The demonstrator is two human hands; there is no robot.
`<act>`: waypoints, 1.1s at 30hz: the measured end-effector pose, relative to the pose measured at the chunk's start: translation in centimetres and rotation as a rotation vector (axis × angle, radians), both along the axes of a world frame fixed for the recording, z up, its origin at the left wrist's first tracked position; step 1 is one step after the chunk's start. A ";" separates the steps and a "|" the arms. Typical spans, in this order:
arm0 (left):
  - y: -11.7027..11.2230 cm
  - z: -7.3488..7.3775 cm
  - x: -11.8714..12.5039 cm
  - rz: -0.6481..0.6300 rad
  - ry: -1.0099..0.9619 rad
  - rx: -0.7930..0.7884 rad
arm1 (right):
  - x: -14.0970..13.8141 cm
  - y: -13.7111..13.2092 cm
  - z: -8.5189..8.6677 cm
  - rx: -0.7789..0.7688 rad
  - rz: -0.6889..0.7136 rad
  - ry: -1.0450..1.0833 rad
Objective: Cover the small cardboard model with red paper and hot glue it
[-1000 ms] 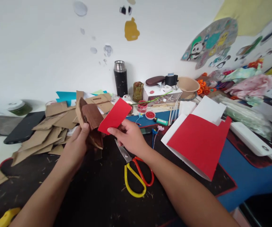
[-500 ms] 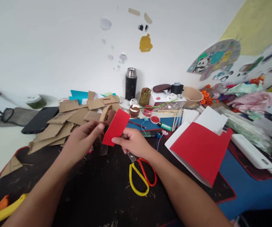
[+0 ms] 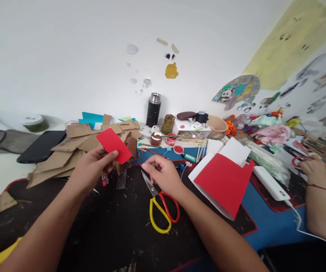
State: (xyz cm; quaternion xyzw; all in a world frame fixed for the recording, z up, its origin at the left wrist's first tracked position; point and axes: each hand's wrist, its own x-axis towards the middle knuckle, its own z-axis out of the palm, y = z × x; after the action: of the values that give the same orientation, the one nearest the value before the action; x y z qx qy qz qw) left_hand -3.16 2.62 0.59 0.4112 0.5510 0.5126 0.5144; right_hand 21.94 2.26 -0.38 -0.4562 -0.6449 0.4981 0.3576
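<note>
A small rectangle of red paper (image 3: pixel 114 144) is pinched between the thumb and fingers of my left hand (image 3: pixel 97 160), raised above the dark mat (image 3: pixel 106 230). My right hand (image 3: pixel 163 172) hovers over the scissors with its fingers curled and thumb and forefinger brought together; whatever they hold, if anything, I cannot make out. Under that hand lie the scissors (image 3: pixel 153 190), one handle loop yellow and the other red, their blades pointing up and left. To the right rests a larger red sheet (image 3: pixel 223 181) with a white underside and a notch cut from one edge.
Cardboard pieces (image 3: pixel 57 164) are heaped at the back left. A black thermos (image 3: pixel 153 111) stands by the wall, near small paint pots (image 3: pixel 178 150). Right of the red sheet lies a white power strip (image 3: pixel 270 183). A co-worker's hands (image 3: pixel 312 168) are busy at far right.
The small red paper has left my right hand and is now in my left, further left. The view has swung right, bringing the co-worker's hands into sight.
</note>
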 end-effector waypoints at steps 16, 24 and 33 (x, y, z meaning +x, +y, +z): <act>0.2 0.0 0.9 0.090 -0.146 0.038 | 4.7 -9.6 1.9 0.040 0.378 -1.159; 0.3 0.0 0.8 0.112 -0.161 0.045 | 5.6 -9.7 0.2 -0.048 0.229 -0.800; 0.3 -0.1 0.9 0.118 -0.166 0.029 | 6.2 -9.4 -1.6 -0.734 0.145 0.260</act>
State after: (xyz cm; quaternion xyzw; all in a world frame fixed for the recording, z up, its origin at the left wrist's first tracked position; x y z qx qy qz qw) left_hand -2.21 2.97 0.50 0.3415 0.5224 0.5821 0.5212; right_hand 28.17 -7.14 -1.96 -0.4401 -0.4041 0.7730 0.2133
